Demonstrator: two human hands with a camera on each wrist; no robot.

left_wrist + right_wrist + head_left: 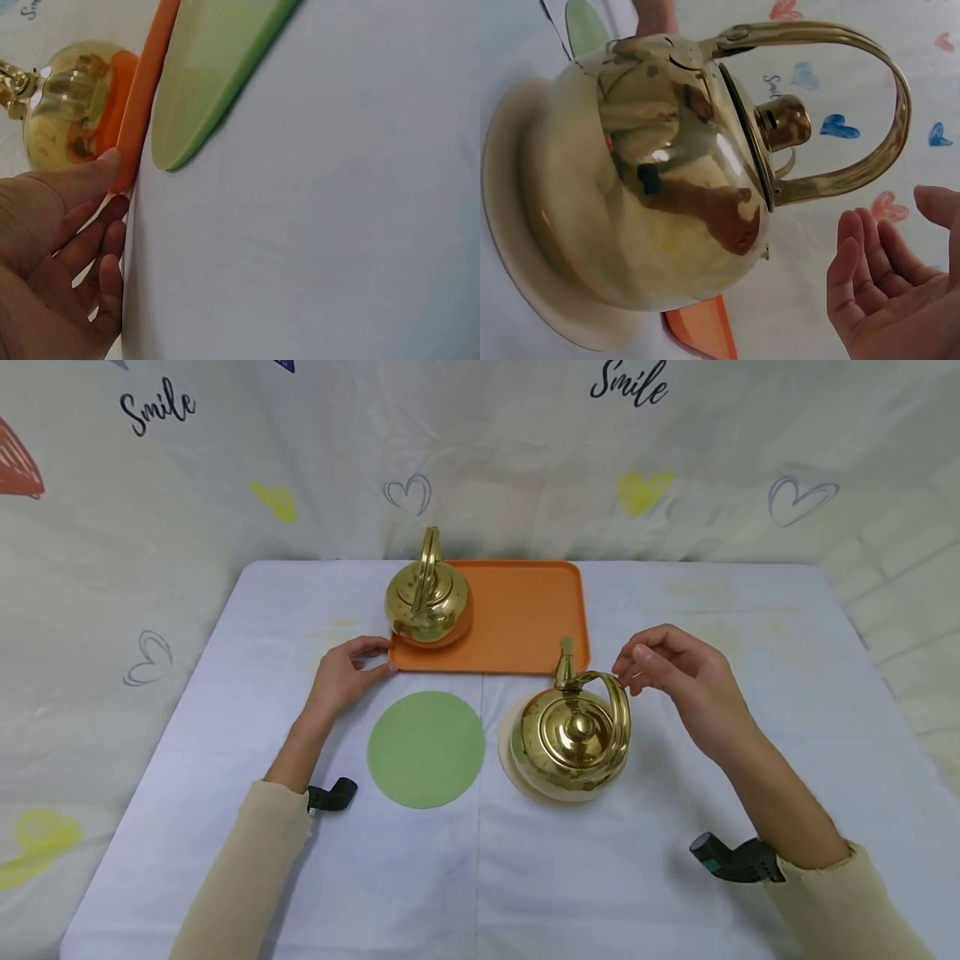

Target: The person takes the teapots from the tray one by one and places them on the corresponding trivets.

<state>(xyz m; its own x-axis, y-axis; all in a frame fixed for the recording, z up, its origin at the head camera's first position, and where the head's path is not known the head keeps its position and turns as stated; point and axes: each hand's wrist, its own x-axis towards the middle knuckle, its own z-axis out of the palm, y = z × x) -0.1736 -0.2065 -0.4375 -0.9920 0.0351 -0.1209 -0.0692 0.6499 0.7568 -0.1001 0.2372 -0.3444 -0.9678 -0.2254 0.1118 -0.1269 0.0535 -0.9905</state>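
At the near left corner of an orange tray (525, 618), my left hand (347, 677) pinches the rim, with the thumb (94, 176) on its front side and the fingers curled at its left. A gold kettle (431, 602) stands on the tray's left end, handle up. Another gold kettle (566, 743) stands upright on a cream round mat (510, 760), nearer me and to the right. My right hand (686, 681) is in the air beside that kettle's arched handle (847, 34). In the right wrist view its fingers (885, 262) are loosely bent, apart from the handle and holding nothing.
A green round mat (426, 750) lies left of the nearer kettle, in front of the tray. White cloth (600, 885) covers the table. Behind it hangs a pale backdrop (510, 460) with hearts and "Smile" lettering. Small black cameras (738, 858) sit on both wrists.
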